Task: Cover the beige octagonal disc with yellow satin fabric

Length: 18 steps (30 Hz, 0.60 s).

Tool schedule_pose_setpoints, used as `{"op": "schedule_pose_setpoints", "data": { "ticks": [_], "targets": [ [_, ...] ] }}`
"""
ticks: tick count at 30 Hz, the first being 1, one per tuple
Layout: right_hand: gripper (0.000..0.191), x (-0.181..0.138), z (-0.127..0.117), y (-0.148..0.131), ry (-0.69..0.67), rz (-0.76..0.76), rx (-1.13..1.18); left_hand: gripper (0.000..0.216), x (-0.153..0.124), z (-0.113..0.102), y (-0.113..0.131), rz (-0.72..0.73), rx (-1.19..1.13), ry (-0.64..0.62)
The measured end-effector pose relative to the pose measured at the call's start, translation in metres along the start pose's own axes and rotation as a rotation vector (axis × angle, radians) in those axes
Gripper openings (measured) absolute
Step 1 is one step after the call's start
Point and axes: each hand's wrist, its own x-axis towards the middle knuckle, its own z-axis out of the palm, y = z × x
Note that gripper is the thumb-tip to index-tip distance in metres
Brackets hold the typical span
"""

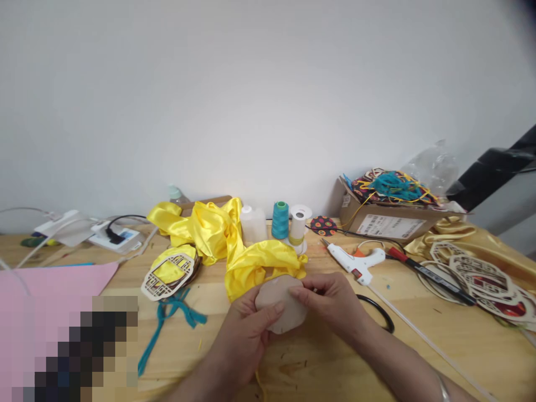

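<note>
Between my two hands is a pale greyish, flat disc-like piece [281,304] with a scalloped edge; I cannot tell its material. My left hand [251,324] grips its left side, thumb lying across the face. My right hand [324,296] pinches its upper right edge, with the thumb on top and the other fingers partly hidden. Just behind the piece lies shiny yellow satin cloth [262,262], bunched on the wooden table [221,340]. A thin yellow cord [260,385] hangs below my left hand.
Left of my hands lie a wooden lattice frame [167,276] and teal cord [161,318]. A white glue gun [355,259] and a black-and-red marker [435,276] are to the right. Behind stand a white bottle [253,226], a teal thread cone [280,220] and a cardboard box [377,220].
</note>
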Motion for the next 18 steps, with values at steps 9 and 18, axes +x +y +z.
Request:
{"op": "schedule_pose_setpoints", "data": {
  "ticks": [9,18],
  "targets": [
    [0.032,0.003,-0.011,0.001,-0.054,-0.051,-0.005,0.028,0.0,-0.001,0.003,-0.027,0.092,-0.048],
    [0.029,-0.002,-0.017,-0.001,-0.324,0.08,0.033,0.027,-0.006,0.0,0.004,-0.064,0.378,-0.099]
  ]
}}
